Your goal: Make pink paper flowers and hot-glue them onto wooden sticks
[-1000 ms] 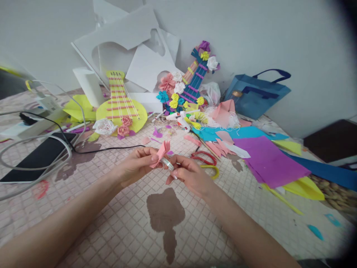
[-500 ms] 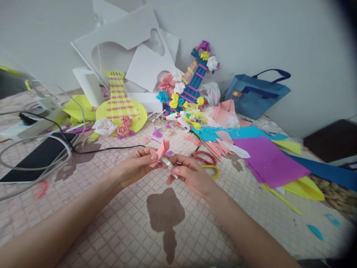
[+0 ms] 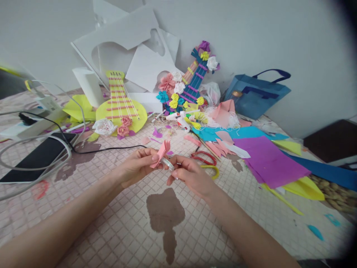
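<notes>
My left hand (image 3: pixel 143 160) pinches a folded strip of pink paper (image 3: pixel 162 152), whose layered end sticks up past the thumb. A small whitish roll (image 3: pixel 167 163) lies between the two hands, against the paper; whether it is tape or thread I cannot tell. Gripping that roll's near side are the fingers and thumb of my right hand (image 3: pixel 190 173). Both hands are held above the table, fingertips almost touching. Just beyond my right hand lie scissors with red handles (image 3: pixel 205 158) and a yellow-handled pair (image 3: pixel 213 171).
A yellow paper guitar (image 3: pixel 117 108) and a blue one with paper flowers (image 3: pixel 195 82) stand at the back. A glue gun (image 3: pixel 182 121) lies between. Purple sheets (image 3: pixel 270 160) cover the right, near a blue bag (image 3: pixel 256 95). At left are a black tablet-like slab (image 3: pixel 36 160) and cables.
Hardly anything differs. The pink paper and the whitish roll have turned slightly in my fingers, and both hands stay in the same place.
</notes>
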Demonstrator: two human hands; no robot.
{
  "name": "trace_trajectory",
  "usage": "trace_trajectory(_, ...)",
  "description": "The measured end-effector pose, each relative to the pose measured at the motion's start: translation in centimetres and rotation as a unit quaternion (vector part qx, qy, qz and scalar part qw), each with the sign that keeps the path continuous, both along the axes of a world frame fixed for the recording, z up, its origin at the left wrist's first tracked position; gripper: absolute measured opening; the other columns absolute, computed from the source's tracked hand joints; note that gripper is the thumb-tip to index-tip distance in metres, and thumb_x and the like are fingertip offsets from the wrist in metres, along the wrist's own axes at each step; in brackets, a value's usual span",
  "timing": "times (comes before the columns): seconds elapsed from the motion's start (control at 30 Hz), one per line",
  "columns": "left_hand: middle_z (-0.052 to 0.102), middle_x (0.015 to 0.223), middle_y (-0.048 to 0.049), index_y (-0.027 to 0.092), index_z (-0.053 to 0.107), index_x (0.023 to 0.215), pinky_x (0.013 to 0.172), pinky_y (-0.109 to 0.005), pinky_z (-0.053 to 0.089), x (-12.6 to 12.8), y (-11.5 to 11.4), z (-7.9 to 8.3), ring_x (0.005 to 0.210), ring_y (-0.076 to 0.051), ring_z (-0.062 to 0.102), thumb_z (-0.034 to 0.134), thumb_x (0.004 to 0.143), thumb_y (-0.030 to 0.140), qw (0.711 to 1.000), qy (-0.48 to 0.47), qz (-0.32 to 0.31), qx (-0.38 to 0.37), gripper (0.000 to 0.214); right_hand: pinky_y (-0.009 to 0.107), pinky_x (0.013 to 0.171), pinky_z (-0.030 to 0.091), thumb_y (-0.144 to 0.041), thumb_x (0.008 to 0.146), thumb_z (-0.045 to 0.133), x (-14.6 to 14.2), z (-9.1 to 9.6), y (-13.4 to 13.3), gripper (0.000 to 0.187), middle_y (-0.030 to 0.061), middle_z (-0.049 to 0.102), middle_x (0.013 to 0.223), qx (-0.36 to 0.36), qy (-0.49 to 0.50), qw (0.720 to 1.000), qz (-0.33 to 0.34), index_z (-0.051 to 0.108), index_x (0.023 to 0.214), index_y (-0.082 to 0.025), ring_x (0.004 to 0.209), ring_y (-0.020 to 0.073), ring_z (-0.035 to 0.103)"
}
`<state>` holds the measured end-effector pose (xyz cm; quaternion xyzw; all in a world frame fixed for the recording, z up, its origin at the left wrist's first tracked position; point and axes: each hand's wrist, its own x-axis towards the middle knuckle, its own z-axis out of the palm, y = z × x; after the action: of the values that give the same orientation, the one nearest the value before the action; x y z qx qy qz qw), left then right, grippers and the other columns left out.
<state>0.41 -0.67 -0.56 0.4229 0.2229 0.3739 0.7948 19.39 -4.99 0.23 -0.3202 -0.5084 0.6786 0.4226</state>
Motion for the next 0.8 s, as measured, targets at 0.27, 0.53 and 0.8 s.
trace_trajectory(0.27, 0.067, 0.075, -0.0039, 0.012, 0.063, 0.059, 0.079, -0.026, 0.050, -0.06, -0.03, 0.26, 0.073, -0.013, 0.063, 0.078, 0.071, 0.029, 1.000, -0.011, -0.008, -0.003, 0.025, 0.025, 0.064, 0.052, -0.022, 0.075, 0.061, -0.06, 0.68, -0.09, 0.009, -0.0025, 0.058, 0.078, -0.038, 0.023, 0.999, 0.005, 0.065, 0.081, -0.016, 0.062, 0.0075, 0.054)
trace_trajectory(0.53, 0.068, 0.077, -0.0044, 0.012, 0.063, 0.059, 0.079, -0.026, 0.051, -0.01, 0.15, -0.18, 0.073, -0.013, 0.063, 0.077, 0.072, 0.029, 1.000, -0.013, -0.005, -0.001, 0.025, 0.026, 0.064, 0.052, -0.022, 0.075, 0.060, 0.12, 0.17, 0.00, 0.009, -0.0028, 0.055, 0.074, -0.037, 0.024, 0.999, -0.003, 0.064, 0.081, -0.017, 0.061, 0.0077, 0.051)
trace_trajectory(0.8, 0.068, 0.077, -0.0049, 0.012, 0.065, 0.062, 0.077, -0.027, 0.051, -0.01, 0.01, -0.03, 0.074, -0.015, 0.064, 0.077, 0.072, 0.029, 1.000, -0.005, -0.002, -0.001, 0.023, 0.026, 0.063, 0.049, -0.015, 0.070, 0.054, -0.13, 0.15, -0.08, 0.012, -0.0042, 0.057, 0.072, -0.041, 0.010, 0.999, -0.021, 0.062, 0.078, -0.018, 0.058, 0.0076, 0.056)
